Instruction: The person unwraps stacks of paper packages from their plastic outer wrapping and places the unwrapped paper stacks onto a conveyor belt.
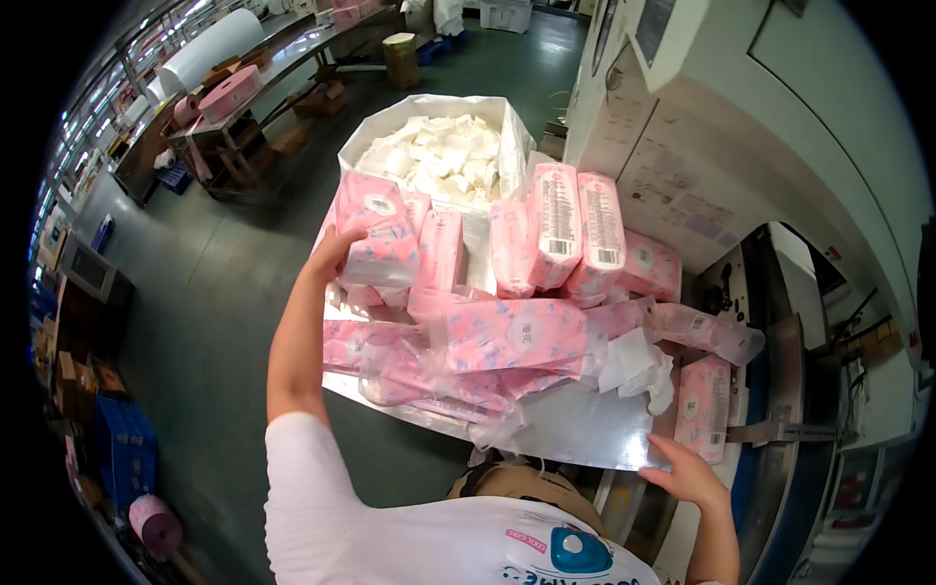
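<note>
My left hand (337, 252) grips the left side of a pink printed soft pack (382, 226) above the left part of a metal table (585, 431). At the table's near right corner, my right hand (682, 475) rests with its thumb and fingers apart and holds nothing. Beyond that hand a pink pack (703, 405) lies in the machine. Crumpled pink plastic wrappers (409, 363) and a flat pink pack (517, 334) cover the middle of the table. Several pink packs (555, 219) stand behind them. White crumpled tissue (632, 367) lies toward the right.
A large white sack (517, 146) full of white pieces stands at the table's far side. A big pale machine (673, 166) rises on the right. Across the green floor (210, 322) are a workbench with a pink roll (231, 95) and blue crates (127, 448).
</note>
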`<state>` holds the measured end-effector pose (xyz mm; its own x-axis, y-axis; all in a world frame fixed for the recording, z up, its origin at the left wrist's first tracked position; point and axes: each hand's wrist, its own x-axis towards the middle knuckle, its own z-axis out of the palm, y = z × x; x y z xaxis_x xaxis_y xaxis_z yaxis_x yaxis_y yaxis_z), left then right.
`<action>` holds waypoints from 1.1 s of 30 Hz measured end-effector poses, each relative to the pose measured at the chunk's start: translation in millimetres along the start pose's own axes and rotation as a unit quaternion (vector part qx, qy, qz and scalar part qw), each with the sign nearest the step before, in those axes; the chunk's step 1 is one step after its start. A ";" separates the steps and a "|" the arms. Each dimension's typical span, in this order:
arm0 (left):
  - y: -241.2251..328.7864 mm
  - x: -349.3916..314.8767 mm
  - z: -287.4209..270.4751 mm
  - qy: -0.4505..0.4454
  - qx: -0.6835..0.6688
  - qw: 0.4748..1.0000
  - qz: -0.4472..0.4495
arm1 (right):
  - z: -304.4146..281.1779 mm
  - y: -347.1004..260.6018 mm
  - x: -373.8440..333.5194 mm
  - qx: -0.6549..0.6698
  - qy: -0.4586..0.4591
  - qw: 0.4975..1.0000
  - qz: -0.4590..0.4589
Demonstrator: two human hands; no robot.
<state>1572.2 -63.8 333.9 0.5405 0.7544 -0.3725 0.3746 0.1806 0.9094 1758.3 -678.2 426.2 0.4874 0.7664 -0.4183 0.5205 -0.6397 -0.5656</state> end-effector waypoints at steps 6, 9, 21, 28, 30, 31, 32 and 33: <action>-9.3 -183.8 139.5 -0.223 -0.470 0.851 -0.066 | 9.9 -76.0 46.1 0.073 0.221 0.948 -0.215; -16.6 -273.4 213.4 -0.297 -0.507 0.787 -0.188 | 3.3 -96.4 41.8 0.075 0.262 0.918 -0.288; -72.3 -251.9 339.5 -0.385 0.162 0.867 0.273 | 55.9 58.8 61.5 0.138 0.208 0.959 -0.135; -81.6 -240.5 405.2 -0.462 -0.038 0.855 0.233 | 47.6 76.4 66.4 0.170 0.228 0.950 -0.127; -86.7 -242.1 410.4 -0.456 -0.019 0.851 0.260 | 51.6 78.9 62.5 0.166 0.259 0.939 -0.157; -92.3 -241.6 413.8 -0.448 -0.011 0.843 0.298 | 54.3 78.3 57.2 0.177 0.262 0.935 -0.162; -98.2 -241.1 416.8 -0.440 -0.004 0.833 0.335 | 58.4 75.7 48.6 0.189 0.265 0.931 -0.168; -100.9 -237.4 417.4 -0.428 0.006 0.855 0.293 | 58.6 70.5 40.6 0.199 0.270 0.925 -0.175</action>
<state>1720.4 -524.6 253.4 0.9895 -0.0269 0.1420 -0.1438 -0.0803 0.9863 1773.7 -688.8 327.7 0.6733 0.7128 0.1966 0.4657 -0.2023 -0.8615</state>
